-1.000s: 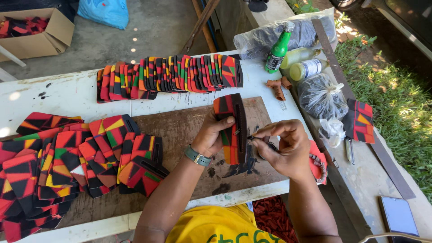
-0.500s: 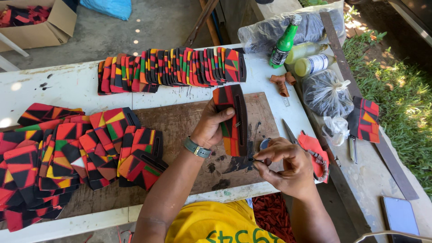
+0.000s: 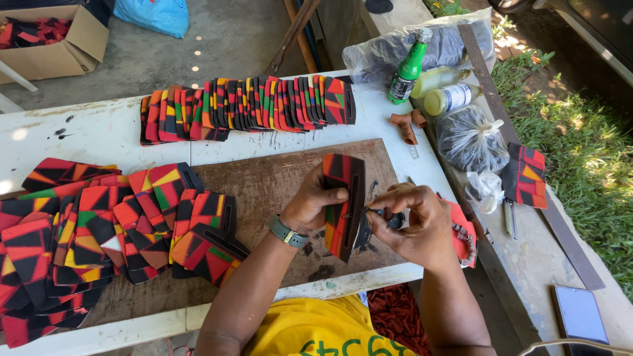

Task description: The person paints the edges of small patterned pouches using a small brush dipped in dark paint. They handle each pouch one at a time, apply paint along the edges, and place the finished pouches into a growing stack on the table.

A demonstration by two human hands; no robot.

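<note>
Where the piece stands: upright on the brown board (image 3: 264, 184), near the counter's (image 3: 99, 132) front edge, between both hands.
Piece (image 3: 343, 198): flat patterned fabric panel in red, black, green and orange, with a dark strip down its edge.
Left hand (image 3: 310, 207): fingers closed round the piece, thumb pressed on its face, so it is held steady.
Right hand (image 3: 415, 224): fingertips pinched together on a dark bit (image 3: 370, 212) at the strip. What the bit is cannot be told.
Step in hand: by the look of it, fine work on the strip's edge, trimming or fitting.
Next move calls for: a firm left hold and a small, exact motion of the right fingertips at that edge.
Finished-looking stock: row (image 3: 244, 109) of like pieces standing on edge at the back, and a heap (image 3: 99, 231) at left.
Sundries: green bottle (image 3: 405, 69) and tied bags to the right.
</note>
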